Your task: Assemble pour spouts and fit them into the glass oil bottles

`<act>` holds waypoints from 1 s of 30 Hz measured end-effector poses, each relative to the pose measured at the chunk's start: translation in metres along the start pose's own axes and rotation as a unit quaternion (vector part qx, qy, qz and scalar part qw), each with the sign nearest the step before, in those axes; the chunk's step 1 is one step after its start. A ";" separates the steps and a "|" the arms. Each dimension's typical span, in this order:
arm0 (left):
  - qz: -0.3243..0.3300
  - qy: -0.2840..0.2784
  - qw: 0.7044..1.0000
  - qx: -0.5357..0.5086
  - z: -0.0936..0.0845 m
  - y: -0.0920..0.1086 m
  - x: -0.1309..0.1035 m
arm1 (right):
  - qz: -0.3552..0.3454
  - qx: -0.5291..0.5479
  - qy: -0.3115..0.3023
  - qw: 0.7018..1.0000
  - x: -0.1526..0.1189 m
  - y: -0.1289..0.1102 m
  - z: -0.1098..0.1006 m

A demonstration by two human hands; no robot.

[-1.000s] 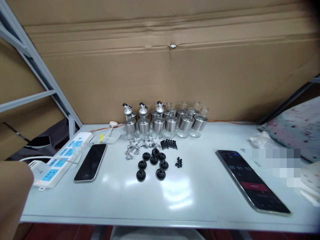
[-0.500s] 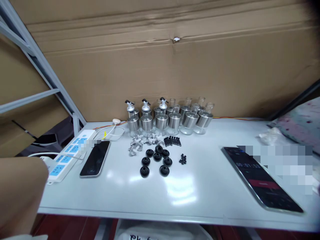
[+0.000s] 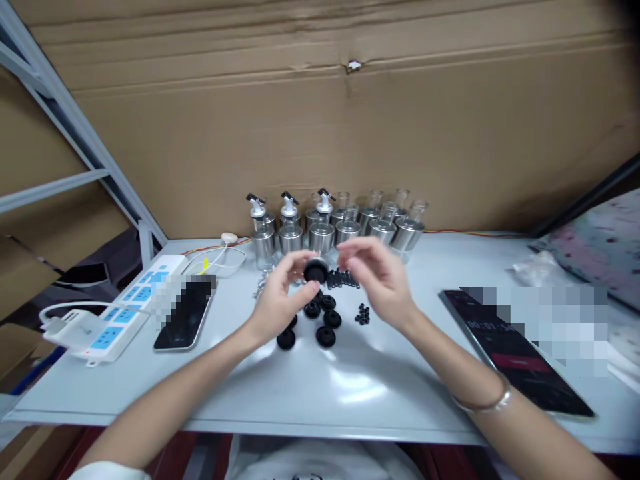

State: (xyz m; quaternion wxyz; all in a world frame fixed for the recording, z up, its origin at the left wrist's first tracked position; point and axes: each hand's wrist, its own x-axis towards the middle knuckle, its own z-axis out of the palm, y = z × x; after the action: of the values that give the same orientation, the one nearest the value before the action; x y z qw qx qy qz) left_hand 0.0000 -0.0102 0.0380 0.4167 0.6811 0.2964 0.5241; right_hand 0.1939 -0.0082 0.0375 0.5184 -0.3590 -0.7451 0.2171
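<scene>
Between its thumb and fingers, my left hand (image 3: 284, 293) grips a round black stopper (image 3: 316, 271) with a pale rim along its top. Just right of it, my right hand (image 3: 377, 277) hovers with fingers curved and apart, holding nothing that I can make out. Below lie several more black stoppers (image 3: 326, 336) on the table. Small black caps (image 3: 363, 314) sit in a cluster under my right hand, and slim black levers (image 3: 342, 279) lie in a row between the hands. Silvery spout parts (image 3: 261, 283) are partly hidden behind my left hand.
Glass bottles with steel sleeves (image 3: 321, 233) stand at the back, three with pourer spouts (image 3: 289, 203). A phone (image 3: 186, 317) and a power strip (image 3: 133, 313) lie left. A larger phone (image 3: 520, 353) lies right. Cardboard (image 3: 310, 133) walls the back.
Both hands have come in over the middle of the table. My left hand now holds a black stopper in front of the bottles. The view has shifted slightly.
</scene>
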 end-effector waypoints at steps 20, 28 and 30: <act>-0.119 -0.013 0.990 -0.080 0.005 -0.035 -0.012 | 0.090 0.093 -0.088 0.988 -0.013 0.017 0.022; -0.105 -0.018 0.991 -0.081 0.004 -0.039 -0.011 | 0.024 0.020 -0.081 0.996 -0.013 0.016 0.019; -0.099 -0.019 0.991 -0.084 0.004 -0.039 -0.011 | 0.012 0.001 -0.084 0.996 -0.012 0.016 0.018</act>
State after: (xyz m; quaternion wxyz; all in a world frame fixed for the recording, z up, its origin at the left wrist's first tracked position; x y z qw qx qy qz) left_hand 0.0025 -0.0015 -0.0016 0.5277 0.6208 0.3092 0.4904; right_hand 0.1844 -0.0064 0.0119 0.4519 -0.3482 -0.7813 0.2531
